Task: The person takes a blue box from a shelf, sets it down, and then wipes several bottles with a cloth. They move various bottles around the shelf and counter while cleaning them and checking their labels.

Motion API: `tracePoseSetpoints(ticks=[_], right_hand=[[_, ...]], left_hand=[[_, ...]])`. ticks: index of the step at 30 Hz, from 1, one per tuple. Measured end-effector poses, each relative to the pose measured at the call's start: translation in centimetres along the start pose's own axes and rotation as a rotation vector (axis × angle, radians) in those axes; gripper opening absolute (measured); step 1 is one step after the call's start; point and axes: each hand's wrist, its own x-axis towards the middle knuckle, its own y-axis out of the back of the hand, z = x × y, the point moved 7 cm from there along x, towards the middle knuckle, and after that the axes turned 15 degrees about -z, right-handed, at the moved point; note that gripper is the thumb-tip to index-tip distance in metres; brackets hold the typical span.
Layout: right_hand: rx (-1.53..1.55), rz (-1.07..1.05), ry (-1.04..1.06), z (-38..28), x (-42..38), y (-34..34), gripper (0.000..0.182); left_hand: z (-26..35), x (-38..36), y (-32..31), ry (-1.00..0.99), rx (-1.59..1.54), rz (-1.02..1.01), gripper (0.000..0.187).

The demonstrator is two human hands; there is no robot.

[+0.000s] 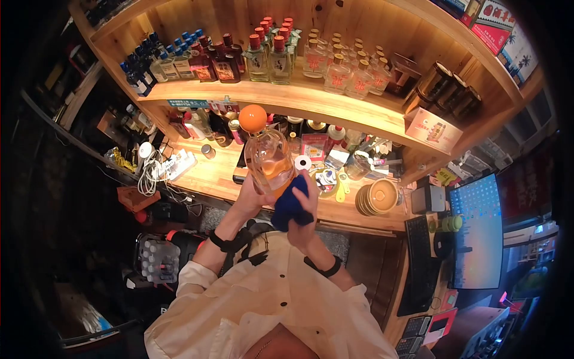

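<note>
A large clear glass bottle [267, 157] with a round orange cap [253, 118] is held up in front of me, tilted a little to the left. My left hand [251, 198] grips it around its lower left side. In my right hand [306, 212] is a bunched dark blue cloth [291, 206], pressed against or right beside the lower right of the bottle. The cloth and fingers hide part of the bottle's base.
Rows of small bottles [280, 63] stand on the wooden shelf [251, 93] ahead. Below, the wooden counter [224, 173] carries stacked bowls [381, 197], a power strip [179, 163] with cables and more bottles. To the right are a monitor [478, 233] and keyboard [418, 263].
</note>
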Motion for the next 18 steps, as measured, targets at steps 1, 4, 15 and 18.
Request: tracePoseSetpoints(ticks=[1,4,15,18], right_hand=[[0.015,-0.020,-0.005,-0.5,0.2,-0.5,0.061],[-0.049,0.049,0.000,-1.3,0.7,-1.2,0.052],[0.659,0.069,-0.294,3.1,0.1,-0.7,0.054],[1.323,0.054,-0.211,4.1,-2.3,-3.0,0.047]], left_hand=[[-0.1,0.1,0.1,-0.041,0.042,0.001,0.114],[-0.3,-0.4,0.2,-0.038,0.132,-0.031,0.115],[-0.1,-1.7,-1.2,0.069,0.126,-0.047,0.125],[0.1,-1.4,-1.7,0.083,0.095,-0.059,0.121]])
